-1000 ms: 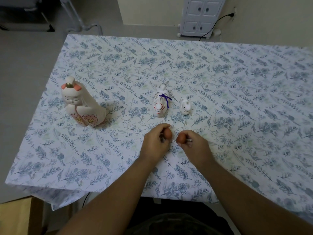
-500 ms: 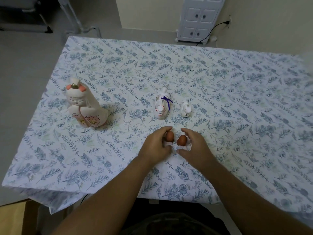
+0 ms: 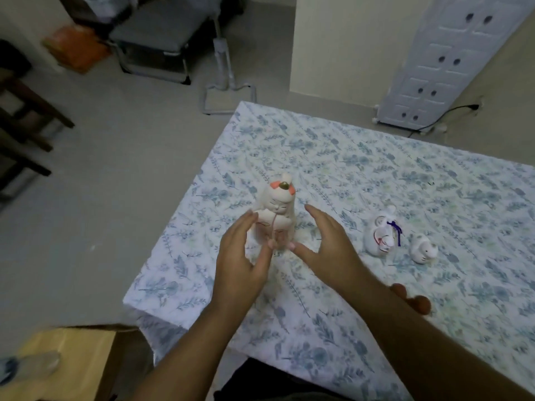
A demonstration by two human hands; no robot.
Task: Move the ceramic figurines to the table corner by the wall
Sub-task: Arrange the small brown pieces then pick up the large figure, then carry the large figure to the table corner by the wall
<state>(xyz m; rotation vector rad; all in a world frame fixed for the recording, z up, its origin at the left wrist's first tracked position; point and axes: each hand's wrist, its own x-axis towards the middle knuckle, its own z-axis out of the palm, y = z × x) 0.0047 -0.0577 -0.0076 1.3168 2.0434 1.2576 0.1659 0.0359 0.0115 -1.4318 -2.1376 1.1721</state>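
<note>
Now both hands flank the big doll figurine (image 3: 276,215), centre-left of frame, near the table's (image 3: 376,175) left edge. Left hand (image 3: 240,256) sits w/ fingers straight and pressed together, palm turned inward, fingertips right by the doll's side; contact can't be told. Right hand (image 3: 327,244) is spread, thumb apart from the rest, not touching yet. Likely a two-sided cupping hold, since the doll is tall, glazed and smooth, prob. slippery and top-heavy.

Fox figurine (image 3: 382,237) w/ purple cord and small white figurine (image 3: 423,251) stand right of centre, just beside each other. Two brown round pieces (image 3: 417,302) lie at lower right, partly hidden by the forearm. Tablecloth (image 3: 434,328) is thin, floral, blue on white, draped over the edges. Wall corner lies toward the upper right.
</note>
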